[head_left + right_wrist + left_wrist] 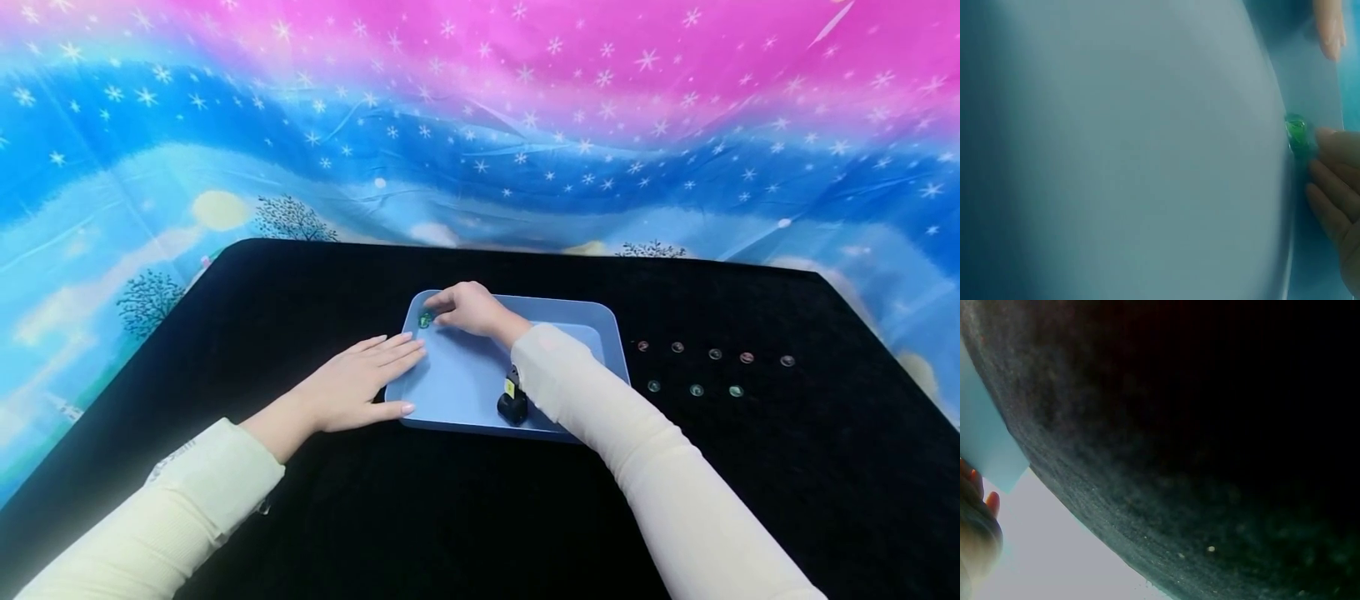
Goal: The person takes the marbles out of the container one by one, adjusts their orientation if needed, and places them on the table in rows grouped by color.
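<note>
A small green glass piece (pixel 425 319) lies at the far left corner of a shallow blue tray (pixel 600 310). My right hand (pixel 471 308) reaches into the tray, its thumb and forefinger spread beside the piece. In the right wrist view the green piece (pixel 1297 132) sits against the tray wall, just off the tips of the extended fingers (pixel 1338 145). My left hand (pixel 366 379) rests flat across the tray's left rim, fingers straight, the thumb apart at the near corner. The left wrist view mostly holds dark cloth, with fingers at its left edge.
To the right of the tray, small round glass pieces (pixel 716 354) in several colours lie in two rows on the black cloth (pixel 450 517). A black wrist camera (pixel 513 406) hangs under the right wrist, over the tray. Behind the table hangs a snowflake-printed curtain (pixel 480 125).
</note>
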The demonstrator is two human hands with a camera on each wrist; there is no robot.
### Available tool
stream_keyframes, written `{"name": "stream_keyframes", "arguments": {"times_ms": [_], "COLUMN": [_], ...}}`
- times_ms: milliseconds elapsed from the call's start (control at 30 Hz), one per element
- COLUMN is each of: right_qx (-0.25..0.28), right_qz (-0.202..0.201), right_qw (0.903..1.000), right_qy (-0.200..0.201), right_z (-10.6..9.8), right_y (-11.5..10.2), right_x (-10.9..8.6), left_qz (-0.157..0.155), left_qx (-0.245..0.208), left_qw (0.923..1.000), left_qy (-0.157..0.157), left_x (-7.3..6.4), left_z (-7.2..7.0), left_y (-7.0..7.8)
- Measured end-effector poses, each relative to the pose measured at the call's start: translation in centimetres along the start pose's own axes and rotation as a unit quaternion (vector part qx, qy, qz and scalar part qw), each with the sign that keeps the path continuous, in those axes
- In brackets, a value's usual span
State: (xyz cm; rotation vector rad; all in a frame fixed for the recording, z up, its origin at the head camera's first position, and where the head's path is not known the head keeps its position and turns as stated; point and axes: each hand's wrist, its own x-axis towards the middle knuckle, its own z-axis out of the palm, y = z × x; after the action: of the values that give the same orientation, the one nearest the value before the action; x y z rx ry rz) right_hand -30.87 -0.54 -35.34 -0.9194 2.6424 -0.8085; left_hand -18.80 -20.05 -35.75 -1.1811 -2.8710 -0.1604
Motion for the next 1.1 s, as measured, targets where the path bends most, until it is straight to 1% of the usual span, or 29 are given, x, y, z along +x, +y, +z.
{"name": "stream_keyframes", "arguments": {"times_ms": [133, 200, 433, 633, 767, 1100], "right_qx": [-0.033, -0.060, -0.150, -0.195, -0.212, -0.219], "right_qz": [-0.017, -0.027, -0.051, -0.059, -0.061, -0.038], "right_qw": [0.9993, 0.9978, 0.9872, 0.9787, 0.9750, 0.9750], "right_qy": [-0.008, -0.011, -0.021, -0.026, -0.021, 0.003], "right_z": [-0.1, -0.1, -0.1, 0.0, 0.1, 0.4], "right_y": [-0.4, -0.5, -1.0, -1.3, -1.5, -1.6], "right_x": [0.1, 0.1, 0.2, 0.4, 0.4, 0.6], "left_qz": [0.004, 0.007, 0.009, 0.006, 0.005, -0.001], "left_qx": [-0.002, -0.004, -0.009, -0.009, -0.011, -0.016], "left_qw": [1.0000, 0.9999, 0.9999, 0.9999, 0.9999, 0.9999], "left_qy": [0.007, 0.009, 0.000, -0.002, -0.001, -0.003], "left_x": [0.0, 0.1, 0.1, 0.1, 0.1, 0.1], "left_z": [0.0, -0.1, -0.2, -0.2, -0.3, -0.3], "left_y": [0.0, -0.1, -0.1, -0.2, -0.2, -0.1]}}
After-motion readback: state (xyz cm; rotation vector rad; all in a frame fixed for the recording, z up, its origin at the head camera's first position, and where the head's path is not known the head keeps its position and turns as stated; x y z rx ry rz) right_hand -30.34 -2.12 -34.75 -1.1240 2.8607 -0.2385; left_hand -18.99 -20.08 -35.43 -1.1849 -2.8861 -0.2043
